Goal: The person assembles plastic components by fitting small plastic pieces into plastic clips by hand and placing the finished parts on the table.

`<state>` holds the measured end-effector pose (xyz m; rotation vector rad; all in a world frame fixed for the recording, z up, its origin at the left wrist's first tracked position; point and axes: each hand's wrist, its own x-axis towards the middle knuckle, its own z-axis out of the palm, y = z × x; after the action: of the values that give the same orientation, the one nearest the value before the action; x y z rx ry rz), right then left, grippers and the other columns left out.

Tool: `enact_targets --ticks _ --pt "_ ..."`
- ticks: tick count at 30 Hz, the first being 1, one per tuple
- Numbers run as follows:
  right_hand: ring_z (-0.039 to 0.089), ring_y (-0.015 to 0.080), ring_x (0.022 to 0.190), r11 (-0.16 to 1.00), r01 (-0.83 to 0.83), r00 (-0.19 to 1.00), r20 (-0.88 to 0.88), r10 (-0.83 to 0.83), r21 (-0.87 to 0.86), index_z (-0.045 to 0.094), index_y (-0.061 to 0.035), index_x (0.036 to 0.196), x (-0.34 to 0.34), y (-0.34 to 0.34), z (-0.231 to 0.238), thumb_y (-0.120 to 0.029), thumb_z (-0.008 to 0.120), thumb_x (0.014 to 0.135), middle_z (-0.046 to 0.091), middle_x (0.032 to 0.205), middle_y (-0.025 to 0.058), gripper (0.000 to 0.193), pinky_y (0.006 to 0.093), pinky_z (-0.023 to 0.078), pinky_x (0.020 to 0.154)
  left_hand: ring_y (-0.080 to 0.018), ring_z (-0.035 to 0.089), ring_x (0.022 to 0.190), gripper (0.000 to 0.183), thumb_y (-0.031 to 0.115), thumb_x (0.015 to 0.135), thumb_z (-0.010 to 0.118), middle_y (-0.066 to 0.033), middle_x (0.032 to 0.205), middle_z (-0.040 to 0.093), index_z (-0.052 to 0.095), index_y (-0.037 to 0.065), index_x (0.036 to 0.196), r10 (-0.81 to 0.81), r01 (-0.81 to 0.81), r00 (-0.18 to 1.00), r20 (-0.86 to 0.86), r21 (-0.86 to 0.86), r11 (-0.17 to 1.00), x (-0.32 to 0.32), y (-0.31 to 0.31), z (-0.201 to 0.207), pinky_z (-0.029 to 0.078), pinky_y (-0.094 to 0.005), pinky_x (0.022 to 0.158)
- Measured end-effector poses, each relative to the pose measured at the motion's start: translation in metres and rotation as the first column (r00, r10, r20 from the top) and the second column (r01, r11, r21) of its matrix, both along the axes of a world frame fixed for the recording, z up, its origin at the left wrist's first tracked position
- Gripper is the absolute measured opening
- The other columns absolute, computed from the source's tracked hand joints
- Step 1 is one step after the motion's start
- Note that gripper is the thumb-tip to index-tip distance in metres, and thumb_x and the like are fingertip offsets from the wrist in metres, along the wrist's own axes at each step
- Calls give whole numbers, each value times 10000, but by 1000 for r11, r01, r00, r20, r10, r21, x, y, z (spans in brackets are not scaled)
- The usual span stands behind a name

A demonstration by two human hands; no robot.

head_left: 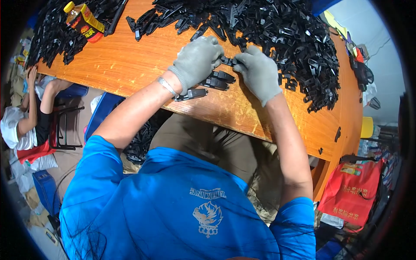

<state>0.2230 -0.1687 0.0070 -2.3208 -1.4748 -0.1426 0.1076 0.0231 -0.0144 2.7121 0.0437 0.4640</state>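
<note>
Both my hands wear grey work gloves and meet over the wooden table. Between them is a small black plastic part, long and narrow. My left hand is closed on its left end, and my right hand pinches its right end. Fingers cover much of the part, so its exact kind is hidden. Just below my left hand, similar black parts lie side by side, including an upper one, a middle one and a lower one near the table's front edge.
Large heaps of black plastic parts cover the far and right side of the table. A yellow-capped drink bottle stands by another heap at the far left. Another person sits at left. A red bag is at right.
</note>
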Motion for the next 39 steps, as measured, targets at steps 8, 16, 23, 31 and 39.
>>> enact_targets --ticks 8,16,23,31,39 --pt "731 331 936 997 0 999 -53 -4 -77 816 -165 1057 -9 1 1 -314 760 943 695 1008 113 196 471 588 800 -363 677 1036 170 144 913 784 -132 1066 713 778 56 1057 -118 116 992 -41 -36 993 3 6 5 563 -452 897" --pt "734 324 967 984 162 987 -18 -161 78 820 -160 1084 27 -65 14 -221 762 948 738 1035 108 161 420 592 838 -339 700 1089 299 108 975 711 -128 1133 725 723 100 1273 -213 209 974 84 46 977 22 3 30 577 -449 939" --pt "754 371 948 981 188 966 188 -178 -37 805 -160 1155 50 -56 22 -86 671 959 716 1159 149 249 469 605 834 -317 685 1116 183 208 943 755 -114 1140 684 763 133 1110 -168 146 985 30 362 920 65 -23 27 577 -433 942" --pt "758 405 998 939 196 972 186 -146 -284 766 -118 1143 60 -39 30 -145 603 1018 688 1255 201 207 495 616 865 -345 723 1057 236 300 930 771 -122 1063 751 766 84 1023 -166 186 978 -129 160 969 41 -22 32 578 -476 926" --pt "739 408 935 959 106 979 199 -53 -263 720 -68 1035 62 -45 25 -157 665 982 718 1089 185 117 509 597 805 -355 703 1035 214 277 916 785 -125 1018 738 768 90 1017 -103 104 993 -50 7 995 20 -13 32 558 -474 895"
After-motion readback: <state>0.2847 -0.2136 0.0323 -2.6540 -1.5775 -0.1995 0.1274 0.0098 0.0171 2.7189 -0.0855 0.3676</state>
